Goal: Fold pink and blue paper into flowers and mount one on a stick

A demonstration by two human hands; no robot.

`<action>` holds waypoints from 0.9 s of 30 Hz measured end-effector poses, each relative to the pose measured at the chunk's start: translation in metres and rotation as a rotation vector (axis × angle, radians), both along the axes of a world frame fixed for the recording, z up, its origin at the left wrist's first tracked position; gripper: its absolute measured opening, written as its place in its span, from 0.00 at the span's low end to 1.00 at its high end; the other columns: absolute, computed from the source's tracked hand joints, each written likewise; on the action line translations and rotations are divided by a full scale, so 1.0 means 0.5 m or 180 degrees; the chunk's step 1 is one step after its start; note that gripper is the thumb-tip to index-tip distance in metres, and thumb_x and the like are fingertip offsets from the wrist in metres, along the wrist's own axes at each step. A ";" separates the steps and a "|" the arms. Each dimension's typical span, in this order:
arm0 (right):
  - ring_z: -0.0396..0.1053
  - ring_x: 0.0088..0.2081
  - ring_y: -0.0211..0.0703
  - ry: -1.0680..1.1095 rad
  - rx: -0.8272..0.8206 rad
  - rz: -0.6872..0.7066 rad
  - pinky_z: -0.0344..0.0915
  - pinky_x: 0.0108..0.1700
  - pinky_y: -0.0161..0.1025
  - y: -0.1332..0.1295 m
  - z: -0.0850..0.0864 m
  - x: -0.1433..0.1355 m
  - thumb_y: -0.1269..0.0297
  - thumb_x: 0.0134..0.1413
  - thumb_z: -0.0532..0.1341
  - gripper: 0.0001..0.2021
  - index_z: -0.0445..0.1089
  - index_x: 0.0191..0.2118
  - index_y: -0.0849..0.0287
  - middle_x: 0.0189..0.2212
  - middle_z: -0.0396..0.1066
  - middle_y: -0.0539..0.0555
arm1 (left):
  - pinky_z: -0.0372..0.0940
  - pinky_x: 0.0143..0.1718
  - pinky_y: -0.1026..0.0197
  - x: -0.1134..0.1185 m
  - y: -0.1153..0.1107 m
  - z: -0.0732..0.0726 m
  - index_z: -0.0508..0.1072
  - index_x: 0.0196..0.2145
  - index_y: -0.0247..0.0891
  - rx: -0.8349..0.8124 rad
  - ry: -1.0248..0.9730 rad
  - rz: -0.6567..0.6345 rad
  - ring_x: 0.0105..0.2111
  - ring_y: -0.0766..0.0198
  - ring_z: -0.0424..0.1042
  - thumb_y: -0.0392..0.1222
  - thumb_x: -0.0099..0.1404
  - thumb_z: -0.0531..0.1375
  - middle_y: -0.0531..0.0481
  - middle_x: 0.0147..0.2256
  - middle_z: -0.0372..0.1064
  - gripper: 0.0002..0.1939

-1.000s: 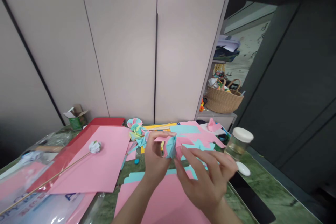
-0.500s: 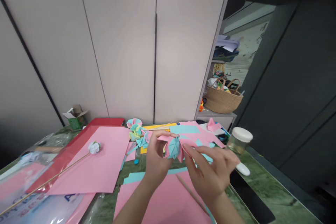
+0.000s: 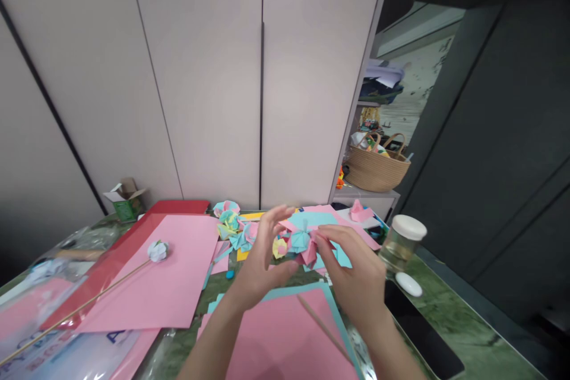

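Note:
A folded paper flower (image 3: 300, 241), blue at its centre with pink petals around it, is held over the table in front of me. My right hand (image 3: 355, 273) pinches its pink right side between thumb and fingers. To the left of the flower, my left hand (image 3: 262, 261) is open, thumb and fingers spread apart in a curve. Below both hands lies a stack of pink and blue paper (image 3: 280, 335) with a thin wooden stick (image 3: 324, 326) on top. Behind the left hand sit several paper flowers (image 3: 229, 219) in blue, yellow and pink.
At left, a white paper flower (image 3: 158, 250) on a long stick rests across pink sheets (image 3: 187, 273). To the right are a lidded jar (image 3: 403, 243), a white oval object (image 3: 408, 284) and a black phone (image 3: 423, 329). A small green box (image 3: 127, 206) stands at the back left.
My left hand has let go of the flower and opened, moving slightly left. The flower stays in my right hand, which has shifted a little, its blue centre turned more toward me.

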State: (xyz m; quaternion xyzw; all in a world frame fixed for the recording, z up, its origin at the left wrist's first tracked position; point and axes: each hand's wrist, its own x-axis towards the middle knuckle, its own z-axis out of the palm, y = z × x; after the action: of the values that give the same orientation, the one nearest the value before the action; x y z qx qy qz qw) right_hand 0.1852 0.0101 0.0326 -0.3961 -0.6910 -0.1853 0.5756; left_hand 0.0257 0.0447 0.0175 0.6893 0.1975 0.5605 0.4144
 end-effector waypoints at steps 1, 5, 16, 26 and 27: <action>0.72 0.35 0.36 -0.0067 -0.0029 -0.0005 0.69 0.39 0.34 0.000 0.000 0.002 0.74 0.53 0.59 0.05 0.70 0.34 0.58 0.31 0.74 0.51 | 0.56 0.56 0.48 -0.007 -0.002 0.005 0.59 0.55 0.45 0.0173 0.0160 0.0204 0.59 0.50 0.57 0.41 0.54 0.62 0.42 0.57 0.58 0.31; 0.72 0.37 0.36 -0.0314 -0.0093 0.0017 0.69 0.41 0.34 0.001 -0.004 0.005 0.73 0.54 0.59 0.05 0.70 0.35 0.58 0.32 0.74 0.52 | 0.62 0.51 0.52 -0.018 -0.017 0.025 0.68 0.45 0.43 0.0938 0.0975 0.1235 0.50 0.54 0.67 0.36 0.59 0.59 0.45 0.47 0.69 0.15; 0.73 0.37 0.38 -0.0456 -0.0082 0.0096 0.70 0.39 0.36 -0.008 0.000 -0.004 0.73 0.56 0.56 0.08 0.71 0.37 0.57 0.33 0.74 0.53 | 0.70 0.42 0.57 -0.019 -0.040 0.028 0.64 0.53 0.48 0.1579 0.1540 0.1531 0.45 0.57 0.73 0.34 0.58 0.60 0.48 0.45 0.73 0.25; 0.72 0.38 0.37 -0.0483 -0.0069 0.0167 0.69 0.42 0.34 -0.008 -0.001 -0.002 0.76 0.55 0.57 0.08 0.69 0.38 0.58 0.34 0.74 0.53 | 0.68 0.49 0.57 -0.020 -0.036 0.016 0.65 0.52 0.44 0.2245 0.1655 0.1821 0.49 0.57 0.72 0.31 0.60 0.57 0.46 0.50 0.71 0.22; 0.72 0.38 0.37 -0.0482 -0.0079 0.0184 0.69 0.41 0.34 -0.008 -0.002 -0.002 0.76 0.54 0.57 0.08 0.69 0.38 0.58 0.34 0.74 0.52 | 0.68 0.49 0.58 -0.019 -0.036 0.015 0.66 0.51 0.43 0.2248 0.1627 0.1862 0.49 0.58 0.72 0.31 0.60 0.57 0.46 0.50 0.71 0.21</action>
State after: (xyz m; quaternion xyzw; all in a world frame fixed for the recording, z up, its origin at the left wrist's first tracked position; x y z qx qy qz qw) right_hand 0.1840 0.0060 0.0316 -0.3679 -0.7459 -0.1896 0.5218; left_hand 0.0163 0.0268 0.0252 0.8178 0.2755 0.4992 -0.0785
